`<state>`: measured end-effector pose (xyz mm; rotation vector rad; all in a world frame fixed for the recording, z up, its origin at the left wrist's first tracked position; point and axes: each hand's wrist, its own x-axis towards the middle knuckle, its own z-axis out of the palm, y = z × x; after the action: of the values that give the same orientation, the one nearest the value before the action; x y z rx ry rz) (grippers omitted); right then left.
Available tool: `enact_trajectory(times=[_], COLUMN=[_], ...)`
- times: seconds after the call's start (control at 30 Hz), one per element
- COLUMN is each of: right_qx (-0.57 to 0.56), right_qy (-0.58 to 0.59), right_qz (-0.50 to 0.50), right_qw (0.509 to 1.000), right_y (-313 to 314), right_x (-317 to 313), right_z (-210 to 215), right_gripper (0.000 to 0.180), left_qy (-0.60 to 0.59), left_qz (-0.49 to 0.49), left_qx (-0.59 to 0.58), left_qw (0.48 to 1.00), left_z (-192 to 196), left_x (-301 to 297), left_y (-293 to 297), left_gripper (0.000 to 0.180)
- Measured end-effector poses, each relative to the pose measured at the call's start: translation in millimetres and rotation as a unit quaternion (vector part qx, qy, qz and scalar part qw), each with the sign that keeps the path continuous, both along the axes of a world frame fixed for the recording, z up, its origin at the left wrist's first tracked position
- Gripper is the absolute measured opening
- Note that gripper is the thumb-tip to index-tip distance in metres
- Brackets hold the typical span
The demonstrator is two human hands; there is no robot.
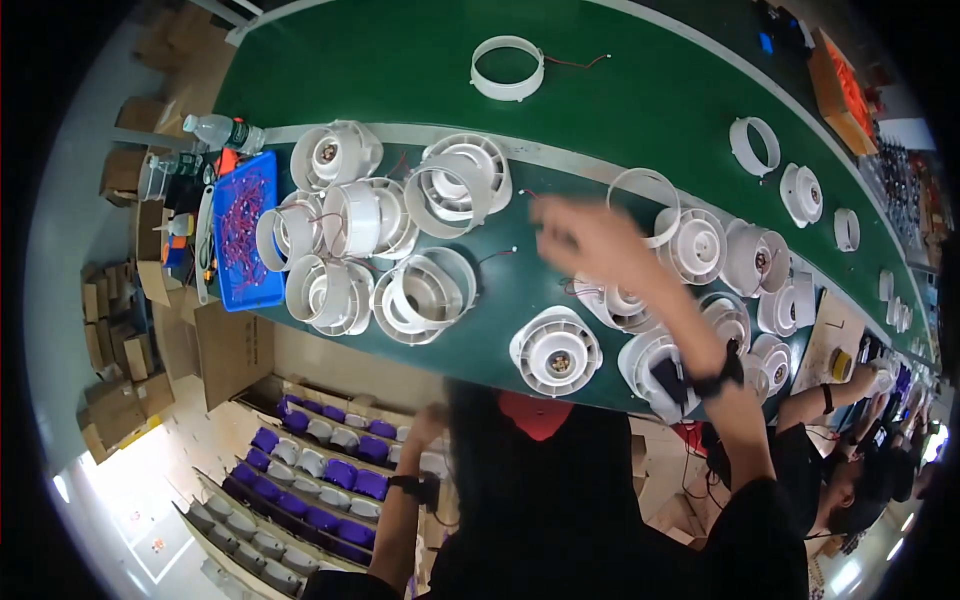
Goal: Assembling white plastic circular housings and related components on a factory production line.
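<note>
My right hand [590,240] reaches across the green table, its fingers pointing left and smeared by motion. Just past it stands a thin white ring [622,190], and white round housings [693,247] crowd behind the wrist. One white housing with a squarish flange [557,350] lies near the table's front edge, its metal centre facing up. Below the table edge hangs my left hand [428,425], blurred beside a carton of purple and grey parts [372,448]. Whether either hand holds anything cannot be made out.
More white housings topped with rings [430,285] cluster on the left. A blue tray [255,300] of red and dark wires sits at the table's left end, near a plastic bottle [222,130]. A ring with a wire [507,94] lies on the far green surface. Co-workers sit at right.
</note>
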<state>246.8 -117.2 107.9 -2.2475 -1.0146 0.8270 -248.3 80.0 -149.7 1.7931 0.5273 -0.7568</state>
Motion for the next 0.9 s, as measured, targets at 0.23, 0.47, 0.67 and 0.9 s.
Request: enact_trajectory(times=[0.23, 0.47, 0.67, 0.9], right_qx=[-0.173, -0.142, -0.029, 0.187], right_qy=[-0.088, -0.258, -0.180, 0.453], right_qz=[0.026, 0.002, 0.036, -0.284], right_qw=[0.981, 0.956, 0.983, 0.824], right_y=[-46.0, -40.6, -32.9, -49.4], right_x=[-208.6, -209.7, -205.9, -187.9], right_z=[-30.5, -73.2, -55.5, -21.5], right_gripper=[0.096, 0.062, 0.066, 0.068], left_qy=[-0.072, 0.006, 0.047, 0.060], left_qz=[0.080, 0.168, 0.133, 0.169], left_qx=[0.027, -0.031, -0.027, -0.065], left_qw=[0.994, 0.985, 0.990, 0.982], left_z=[-37.1, -6.0, -40.3, -30.0], left_x=[-26.0, 41.0, 4.7, 5.8], left_y=[29.8, 1.4, -4.6, -4.7], left_gripper=[0.017, 0.022, 0.021, 0.020])
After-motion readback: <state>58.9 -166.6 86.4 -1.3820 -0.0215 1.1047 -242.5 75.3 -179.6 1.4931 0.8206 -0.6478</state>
